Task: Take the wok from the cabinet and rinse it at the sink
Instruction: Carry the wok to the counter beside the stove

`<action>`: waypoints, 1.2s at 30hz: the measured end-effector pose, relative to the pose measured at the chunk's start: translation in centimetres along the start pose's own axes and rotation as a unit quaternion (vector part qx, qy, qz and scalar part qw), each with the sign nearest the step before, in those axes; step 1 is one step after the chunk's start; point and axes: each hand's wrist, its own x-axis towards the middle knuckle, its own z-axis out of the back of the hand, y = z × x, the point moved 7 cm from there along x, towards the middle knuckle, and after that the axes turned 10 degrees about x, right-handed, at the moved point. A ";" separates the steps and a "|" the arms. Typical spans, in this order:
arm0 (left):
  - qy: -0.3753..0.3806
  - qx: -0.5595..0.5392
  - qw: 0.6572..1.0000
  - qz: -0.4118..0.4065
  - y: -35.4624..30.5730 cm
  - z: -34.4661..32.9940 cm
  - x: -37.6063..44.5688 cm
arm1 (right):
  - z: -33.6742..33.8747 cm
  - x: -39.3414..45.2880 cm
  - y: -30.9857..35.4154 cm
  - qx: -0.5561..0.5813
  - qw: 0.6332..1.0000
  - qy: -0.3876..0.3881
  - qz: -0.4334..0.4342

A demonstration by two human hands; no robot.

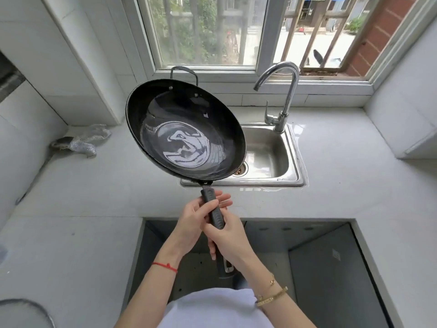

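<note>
A black wok [186, 110] with a long dark handle and a small loop handle at its far rim is held in the air, tilted, over the left part of the steel sink [274, 169]. A pool of water swirls in its bottom. Both hands hold the long handle: my left hand [196, 221] wraps it from the left, and my right hand [227, 235] grips it lower down. The chrome faucet [287, 95] stands behind the sink, its spout above the basin to the right of the wok. No water runs from it.
A grey countertop [94, 197] surrounds the sink. A crumpled mesh cloth [80, 143] lies at the back left corner. Below my hands is an open cabinet space [319, 256]. A barred window [236, 31] runs behind the faucet. A round object [26, 313] shows at the bottom left.
</note>
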 end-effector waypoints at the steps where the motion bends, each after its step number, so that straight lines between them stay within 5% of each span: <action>1: 0.013 0.004 1.000 0.003 0.2 -0.3 -0.4 | 0.0 -0.8 -0.1 -0.004 1.000 -0.015 0.006; 17: 0.235 0.070 0.968 0.055 4.7 -10.8 -5.1 | 5.7 -13.6 -1.9 -0.019 0.965 -0.258 0.054; 36: 0.440 0.101 0.879 0.153 14.3 -34.2 -10.5 | 20.8 -30.8 -4.4 0.004 0.852 -0.521 0.047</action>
